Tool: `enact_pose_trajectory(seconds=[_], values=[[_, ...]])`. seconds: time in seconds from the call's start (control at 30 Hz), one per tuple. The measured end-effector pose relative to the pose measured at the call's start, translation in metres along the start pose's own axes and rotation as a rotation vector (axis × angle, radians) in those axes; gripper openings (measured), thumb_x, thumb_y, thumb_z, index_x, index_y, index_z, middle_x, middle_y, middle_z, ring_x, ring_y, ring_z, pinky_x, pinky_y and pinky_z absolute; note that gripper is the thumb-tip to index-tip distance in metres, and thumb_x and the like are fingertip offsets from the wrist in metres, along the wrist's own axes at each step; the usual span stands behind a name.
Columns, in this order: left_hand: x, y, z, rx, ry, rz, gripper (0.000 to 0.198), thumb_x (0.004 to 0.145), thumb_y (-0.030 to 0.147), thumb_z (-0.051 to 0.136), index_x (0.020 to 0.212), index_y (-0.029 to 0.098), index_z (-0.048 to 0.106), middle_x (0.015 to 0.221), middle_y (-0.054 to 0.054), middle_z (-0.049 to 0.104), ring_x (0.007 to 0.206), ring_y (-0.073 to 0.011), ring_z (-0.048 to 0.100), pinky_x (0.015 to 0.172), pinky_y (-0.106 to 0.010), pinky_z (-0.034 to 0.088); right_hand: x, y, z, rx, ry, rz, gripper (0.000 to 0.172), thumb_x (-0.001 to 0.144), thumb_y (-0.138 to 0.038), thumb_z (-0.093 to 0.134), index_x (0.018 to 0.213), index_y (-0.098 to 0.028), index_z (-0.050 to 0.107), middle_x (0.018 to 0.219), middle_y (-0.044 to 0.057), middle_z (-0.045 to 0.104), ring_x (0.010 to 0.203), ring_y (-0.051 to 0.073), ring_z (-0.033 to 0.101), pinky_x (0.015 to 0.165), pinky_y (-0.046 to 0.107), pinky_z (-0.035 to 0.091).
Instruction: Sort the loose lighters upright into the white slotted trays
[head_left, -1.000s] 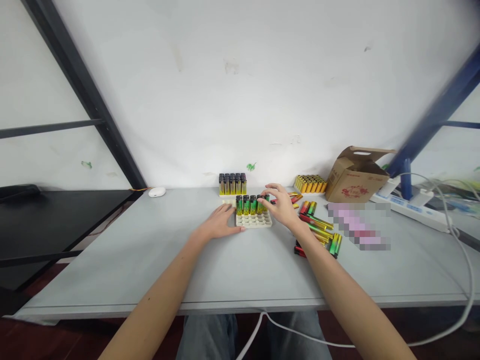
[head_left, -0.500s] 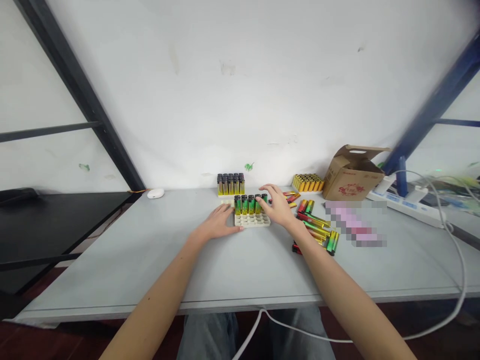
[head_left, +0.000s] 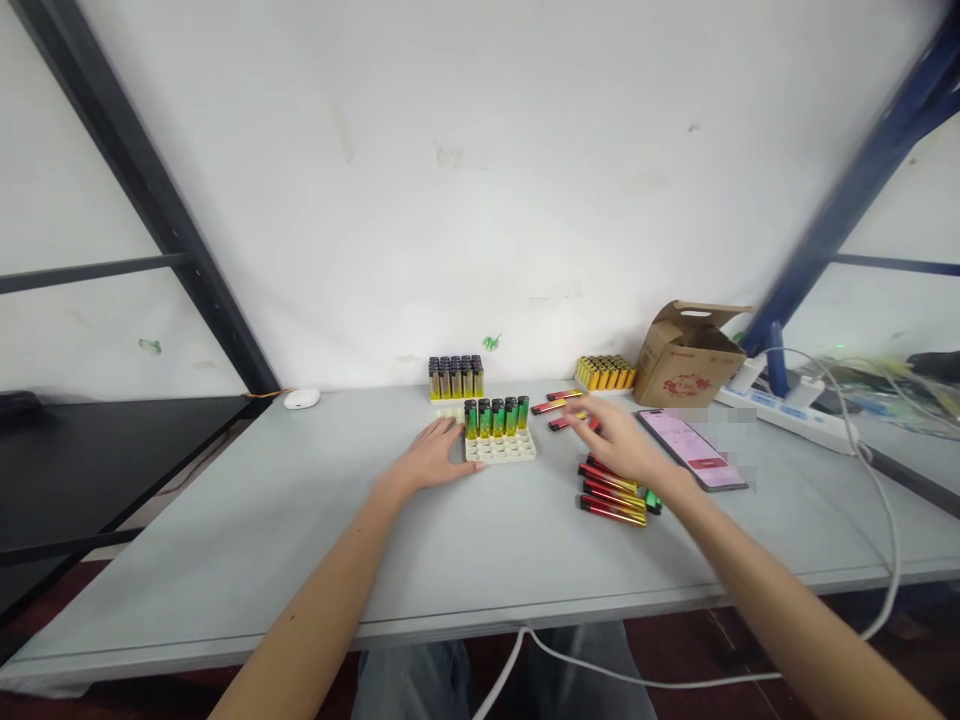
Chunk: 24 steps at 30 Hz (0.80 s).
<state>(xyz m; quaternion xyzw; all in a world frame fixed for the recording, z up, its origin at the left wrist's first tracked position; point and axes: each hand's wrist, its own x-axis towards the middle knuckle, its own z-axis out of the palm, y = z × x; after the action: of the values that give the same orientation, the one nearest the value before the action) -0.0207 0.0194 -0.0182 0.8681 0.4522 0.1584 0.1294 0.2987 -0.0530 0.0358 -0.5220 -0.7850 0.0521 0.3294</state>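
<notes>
A cream tray [head_left: 501, 450] with a back row of upright green-and-yellow lighters [head_left: 495, 415] sits mid-table. My left hand [head_left: 431, 455] lies flat on the table against the tray's left edge, fingers spread. My right hand [head_left: 619, 440] hovers over a loose pile of red-and-green lighters [head_left: 613, 492] to the right of the tray. It is blurred by motion, and I cannot make out whether it holds anything. A few more loose lighters [head_left: 556, 402] lie behind it.
A full tray of yellow lighters [head_left: 454, 378] and another [head_left: 606, 373] stand by the wall. A cardboard box [head_left: 688, 353], a phone [head_left: 690, 448], a power strip [head_left: 795, 412] with white cables and a white mouse-like object [head_left: 301, 398] are on the grey table [head_left: 300, 520].
My right hand left the lighters in the tray and swung right over the loose pile. The left hand stayed by the tray. The camera turned slightly.
</notes>
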Motion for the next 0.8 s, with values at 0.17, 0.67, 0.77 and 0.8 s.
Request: enact_pose_trajectory(seconds=[0.17,0.67,0.77,0.8], values=[[0.000,0.000,0.000,0.014,-0.022,0.006,0.083,0.077,0.078,0.052,0.139,0.023,0.047,0.148,-0.013,0.043,0.140,-0.0350,0.034,0.113,-0.047,0.033,-0.078,0.037,-0.055,-0.211,-0.271,-0.013,0.023,0.093,-0.027,0.047,0.101,-0.025,0.068,0.107,0.007,0.070,0.097,0.024,0.066,0.084,0.038,0.052],[-0.002,0.005,-0.004,-0.003,-0.023,-0.008,0.080,0.077,0.075,0.055,0.138,0.024,0.046,0.148,-0.012,0.043,0.140,-0.0351,0.034,0.114,-0.047,0.032,-0.105,0.064,-0.050,-0.318,-0.393,-0.122,0.023,0.092,-0.032,0.051,0.107,-0.029,0.068,0.112,0.008,0.068,0.104,0.026,0.065,0.087,0.042,0.053],[-0.001,0.003,-0.003,-0.005,-0.025,-0.009,0.081,0.076,0.076,0.054,0.137,0.023,0.047,0.146,-0.013,0.044,0.140,-0.0358,0.034,0.113,-0.048,0.032,-0.107,0.065,-0.055,-0.208,-0.345,-0.040,0.023,0.094,-0.040,0.050,0.106,-0.031,0.067,0.113,0.010,0.068,0.105,0.027,0.065,0.090,0.042,0.051],[-0.001,0.003,-0.003,-0.008,-0.024,-0.004,0.081,0.076,0.077,0.054,0.137,0.024,0.048,0.145,-0.013,0.045,0.139,-0.0358,0.035,0.113,-0.048,0.033,-0.106,0.063,-0.056,-0.160,-0.284,0.008,0.024,0.094,-0.041,0.049,0.108,-0.030,0.065,0.112,0.011,0.069,0.103,0.027,0.065,0.089,0.043,0.051]])
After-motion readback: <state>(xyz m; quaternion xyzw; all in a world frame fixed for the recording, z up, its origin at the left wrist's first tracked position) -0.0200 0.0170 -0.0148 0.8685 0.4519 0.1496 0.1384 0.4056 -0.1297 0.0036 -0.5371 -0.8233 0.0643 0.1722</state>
